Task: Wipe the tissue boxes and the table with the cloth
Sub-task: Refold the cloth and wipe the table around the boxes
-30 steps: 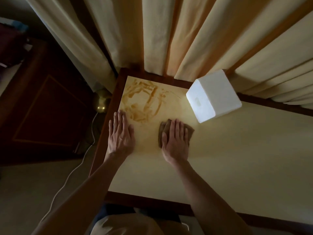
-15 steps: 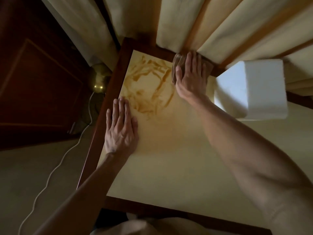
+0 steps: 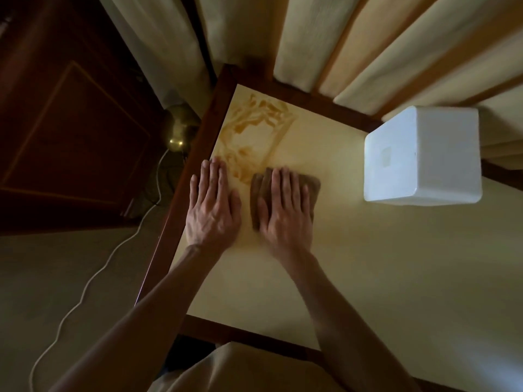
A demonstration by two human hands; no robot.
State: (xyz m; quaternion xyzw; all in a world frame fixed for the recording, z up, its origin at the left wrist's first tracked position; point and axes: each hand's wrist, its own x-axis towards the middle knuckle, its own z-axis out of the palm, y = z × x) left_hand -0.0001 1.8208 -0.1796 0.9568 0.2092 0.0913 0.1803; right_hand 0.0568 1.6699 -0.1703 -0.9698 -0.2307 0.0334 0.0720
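Head view, smeared table (image 3: pixel 368 278), curtains (image 3: pixel 325 43)

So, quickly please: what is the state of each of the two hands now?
Left hand: open, flat on the table, holding nothing.
Right hand: open, straight fingers pressing the cloth onto the table.

Most of the cloth (image 3: pixel 312 185) lies hidden under the right hand (image 3: pixel 285 210); only its far edge and both side edges show around the fingers. The tabletop (image 3: pixel 382 278) is cut off by the picture's right edge and lower right corner. Beyond the cloth, the curtain (image 3: pixel 325 52) covers the tabletop's far border in places and the rear of the tissue box (image 3: pixel 421 157). The mark on the box's near face is too faint to read. The white cable (image 3: pixel 85 284) runs out at the bottom edge.
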